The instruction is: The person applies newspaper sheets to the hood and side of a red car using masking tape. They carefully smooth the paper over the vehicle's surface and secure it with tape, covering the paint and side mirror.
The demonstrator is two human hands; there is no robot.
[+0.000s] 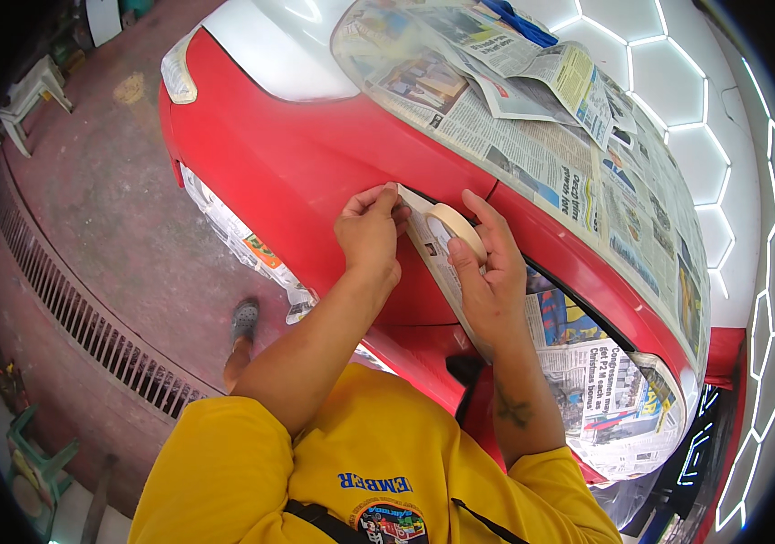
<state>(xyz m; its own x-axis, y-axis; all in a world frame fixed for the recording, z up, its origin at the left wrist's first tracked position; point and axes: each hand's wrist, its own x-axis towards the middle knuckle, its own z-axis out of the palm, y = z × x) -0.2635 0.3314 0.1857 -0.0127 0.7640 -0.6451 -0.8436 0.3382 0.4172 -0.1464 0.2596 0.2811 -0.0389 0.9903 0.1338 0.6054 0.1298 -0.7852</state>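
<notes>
My left hand [371,234] is closed in a pinch at the upper end of a narrow newspaper strip [434,265], against the side of a red car [287,172]. My right hand [496,276] grips a roll of cream masking tape [456,230] between thumb and fingers, a little to the right of the left hand. The strip runs down between my hands along the edge of the side window opening. Whether tape stretches from the roll to the left fingertips cannot be made out.
Newspaper sheets [523,154] cover the windshield and roof area, with loose folded sheets and a blue item [519,23] on top. More newspaper [587,390] masks the side window. A floor grate [88,308], a white stool [35,100] and green chair [43,462] stand leftward.
</notes>
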